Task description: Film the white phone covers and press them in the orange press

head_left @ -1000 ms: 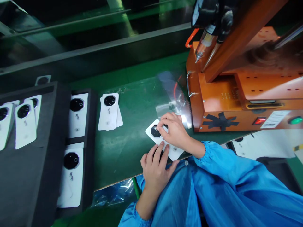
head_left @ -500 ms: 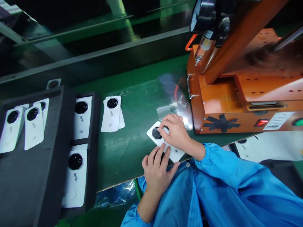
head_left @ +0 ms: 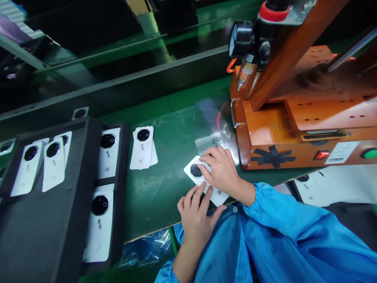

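Note:
A white phone back panel point(head_left: 218, 196) with a round black camera area lies slanted near the bench's front edge. My left hand point(head_left: 194, 214) rests palm down with fingers spread, its fingertips touching the panel's lower left side. Over the camera area and the panel's right side sits my right hand point(head_left: 222, 169). Its thumb and fingers are bent close together at the camera's edge; whatever may be between them is hidden. A couple of similar panels point(head_left: 141, 151) lie overlapped on the bench to the left.
Black foam trays point(head_left: 79, 169) at the left hold several white panels point(head_left: 100, 232). An orange machine point(head_left: 265, 133) with a pressure gauge point(head_left: 240, 38) stands at the right. Clear film point(head_left: 215, 127) lies on the green bench point(head_left: 156, 196) beside it. More white material point(head_left: 338, 184) lies lower right.
The camera view has shifted slightly, so the trays and machine sit differently in frame. My right fingers have shifted a little at the camera area; my left hand stays on the panel.

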A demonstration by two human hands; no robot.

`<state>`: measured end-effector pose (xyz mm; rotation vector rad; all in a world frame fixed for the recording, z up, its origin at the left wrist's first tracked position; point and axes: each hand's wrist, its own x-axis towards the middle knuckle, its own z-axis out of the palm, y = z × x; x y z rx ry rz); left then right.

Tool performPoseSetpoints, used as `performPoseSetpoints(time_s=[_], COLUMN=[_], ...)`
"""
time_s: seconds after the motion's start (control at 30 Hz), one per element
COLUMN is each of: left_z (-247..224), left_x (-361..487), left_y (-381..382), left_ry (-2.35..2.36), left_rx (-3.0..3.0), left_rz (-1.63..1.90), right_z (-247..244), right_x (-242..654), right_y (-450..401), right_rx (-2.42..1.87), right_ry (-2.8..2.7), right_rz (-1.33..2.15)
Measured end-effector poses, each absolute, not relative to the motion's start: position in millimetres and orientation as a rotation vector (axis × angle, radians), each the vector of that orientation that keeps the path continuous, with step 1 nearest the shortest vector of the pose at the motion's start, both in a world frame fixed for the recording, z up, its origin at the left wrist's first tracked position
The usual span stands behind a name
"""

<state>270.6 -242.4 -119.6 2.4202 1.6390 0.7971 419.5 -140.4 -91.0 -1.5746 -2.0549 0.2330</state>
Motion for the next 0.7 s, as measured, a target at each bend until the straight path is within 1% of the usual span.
performPoseSetpoints(time_s=[0.13,0.3,0.37,0.4,0.47,0.6,0.7], left_z=[-111,-92,-85,-83,-79,-73,-68], left_x=[272,259,248,242,233,234,244], left_y=[-241,-233,-227,-223,-211,-180,-163], left_ry=[1.602,1.41,1.344,1.303,1.207,1.056,0.968], left_rx=[2.439,2.558,2.628,2.681,2.805,2.961,2.97], left_rz=[0.808,0.887,0.901,0.896,0.89,0.975,1.027], right_z=[-73,-27,-13,-9,-10,-36,-54], right_x=[432,471,482,484,484,476,479], right_y=[-158,-192,-204,-209,-215,-208,-197], right_rx=[-1.48,-1.156,-1.079,-1.05,-1.012,-1.011,-0.999], right_ry=[-2.098,-2.391,-2.465,-2.487,-2.505,-2.365,-2.233], right_rz=[0.226,0.655,0.728,0.7,0.535,0.085,-0.09])
